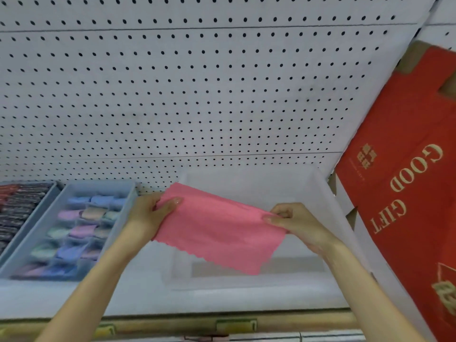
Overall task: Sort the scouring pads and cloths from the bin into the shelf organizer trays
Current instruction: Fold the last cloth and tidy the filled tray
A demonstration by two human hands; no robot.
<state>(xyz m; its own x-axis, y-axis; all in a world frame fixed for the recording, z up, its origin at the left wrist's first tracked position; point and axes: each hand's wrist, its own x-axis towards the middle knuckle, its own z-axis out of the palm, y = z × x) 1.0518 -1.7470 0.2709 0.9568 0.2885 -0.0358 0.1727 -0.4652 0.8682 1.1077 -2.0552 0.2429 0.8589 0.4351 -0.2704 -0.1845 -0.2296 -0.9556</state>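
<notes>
You held the pink cloth (217,228) stretched at centre frame, over what seemed a clear tray (328,201). Your left hand (148,218) and right hand (298,224) each had a pinching grip on an upper corner. The blue divided tray (32,230) of rolled cloths (81,230) lay lower left.

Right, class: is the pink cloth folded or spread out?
Spread out: the left hand and right hand pinch opposite edges of the pink cloth, stretching it open.
</notes>
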